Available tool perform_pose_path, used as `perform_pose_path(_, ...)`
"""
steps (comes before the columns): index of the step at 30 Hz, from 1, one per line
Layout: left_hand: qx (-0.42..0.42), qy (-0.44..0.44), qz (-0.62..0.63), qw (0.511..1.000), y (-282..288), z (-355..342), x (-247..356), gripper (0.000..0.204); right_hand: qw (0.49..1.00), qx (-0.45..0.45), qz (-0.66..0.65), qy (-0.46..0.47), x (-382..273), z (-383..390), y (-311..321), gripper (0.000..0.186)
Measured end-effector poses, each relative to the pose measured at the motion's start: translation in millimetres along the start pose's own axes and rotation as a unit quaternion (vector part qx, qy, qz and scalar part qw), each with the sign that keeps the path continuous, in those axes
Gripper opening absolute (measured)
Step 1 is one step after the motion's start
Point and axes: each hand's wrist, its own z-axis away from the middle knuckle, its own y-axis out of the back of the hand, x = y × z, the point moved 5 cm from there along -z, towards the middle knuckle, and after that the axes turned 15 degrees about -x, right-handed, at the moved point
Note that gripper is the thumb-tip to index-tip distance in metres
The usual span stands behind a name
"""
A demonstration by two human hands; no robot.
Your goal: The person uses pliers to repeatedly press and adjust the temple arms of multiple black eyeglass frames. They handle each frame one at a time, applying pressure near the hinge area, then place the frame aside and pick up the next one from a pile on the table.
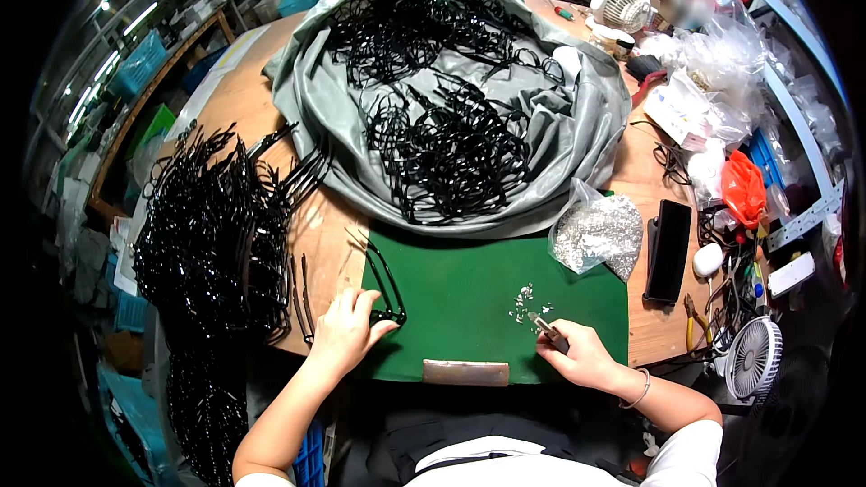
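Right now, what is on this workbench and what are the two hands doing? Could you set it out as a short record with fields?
Work surface: green mat on a wooden table
Left hand: holds a black eyeglass frame down on the mat
Right hand: grips a small tool, tip at a scatter of tiny metal parts
Behind the mat: grey sheet heaped with black frames
Left side: stacked pile of black frames
Right side: clear bag of small metal parts, black phone
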Motion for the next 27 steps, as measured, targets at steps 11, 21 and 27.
perform_pose_path(11,0.208,-0.079,-0.138,0.965,36.3,-145.6,20.0,0.009,0.986,-0.059,0.151,0.045,-16.0,5.7,-0.7,0.020)
perform_pose_path(21,-0.053,-0.062,0.707,0.702,70.2,-53.6,83.0,0.026,0.964,-0.056,0.255,0.055,-17.8,6.7,-15.9,0.044)
perform_pose_path(27,-0.045,-0.056,0.781,0.620,29.0,5.7,107.1,0.051,0.987,-0.001,0.158,-0.009,-6.1,-18.0,21.6,0.017)
